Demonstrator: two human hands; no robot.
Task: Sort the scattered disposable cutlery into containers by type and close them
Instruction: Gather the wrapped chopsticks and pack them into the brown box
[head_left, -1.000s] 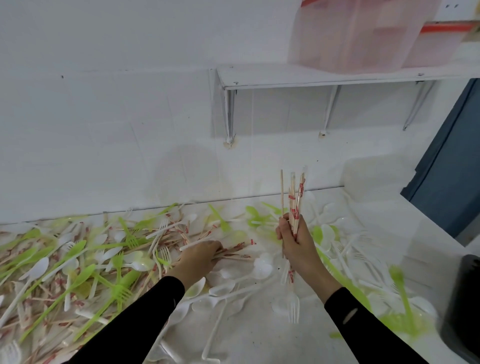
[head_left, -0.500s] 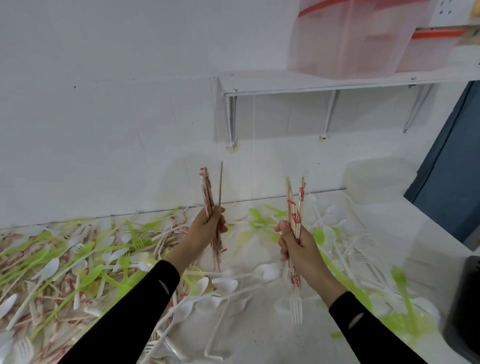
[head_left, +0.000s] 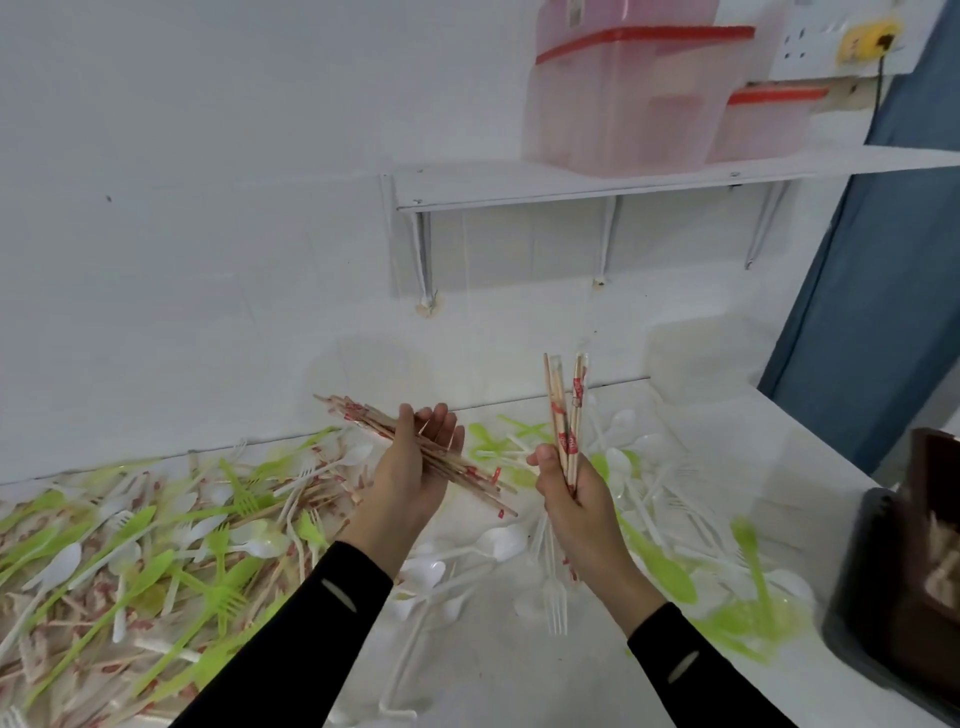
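Field notes, straight ahead of me: a plain white wall (head_left: 208, 208), scuffed in spots. A white shelf (head_left: 519, 187) is fixed to it on thin metal brackets (head_left: 423, 260), with chipped plaster (head_left: 428, 309) at the foot of the leftmost one. Top right, a white socket panel (head_left: 810, 47) carries a yellow plug (head_left: 867, 39), its black cord (head_left: 879, 88) dropping down. A blue panel (head_left: 883, 312) stands to my right. Below me is a white counter (head_left: 493, 675).
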